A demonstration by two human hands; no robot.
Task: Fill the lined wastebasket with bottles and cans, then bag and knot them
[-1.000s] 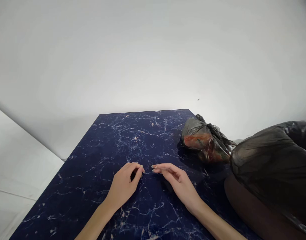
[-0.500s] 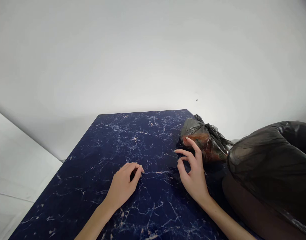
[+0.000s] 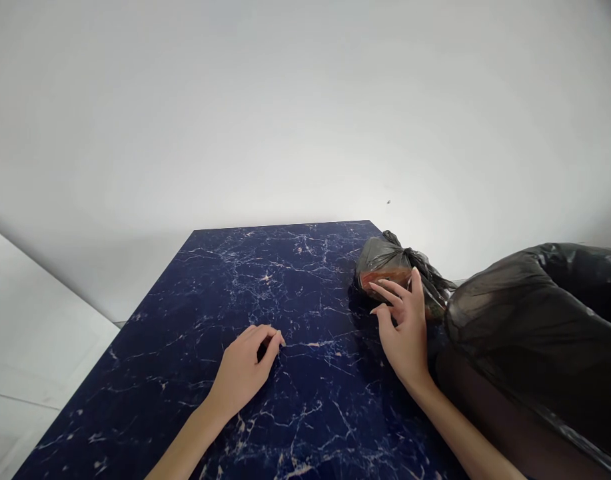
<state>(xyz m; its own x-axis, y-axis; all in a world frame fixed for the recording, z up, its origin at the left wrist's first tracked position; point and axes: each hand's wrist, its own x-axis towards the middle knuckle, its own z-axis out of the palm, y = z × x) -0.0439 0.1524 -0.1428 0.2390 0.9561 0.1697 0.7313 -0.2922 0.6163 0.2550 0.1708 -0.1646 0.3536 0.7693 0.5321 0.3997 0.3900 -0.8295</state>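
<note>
My left hand (image 3: 245, 367) rests on the dark blue marble-patterned tabletop (image 3: 290, 407). Its fingers are curled, with the thumb and index fingertips together around a small gap, and nothing shows in them. My right hand (image 3: 404, 333) is held over the table's right side, fingers spread and holding nothing. In the picture its fingers overlap a tied dark, see-through plastic bag (image 3: 378, 252); whether they touch it I cannot tell. Something orange-red shows through the bag, which lies at the far right of the table with its knot upward.
At the right stands a large bin (image 3: 478, 400) lined with a black plastic bag (image 3: 525, 320), its mouth spread over the rim. A white wall (image 3: 285, 120) rises behind the table. White panels (image 3: 30, 360) are on the left.
My right hand has moved right, closer to the bin, and its fingers have shifted in front of the tied bag. My left hand has stayed nearly still. The view has shifted slightly.
</note>
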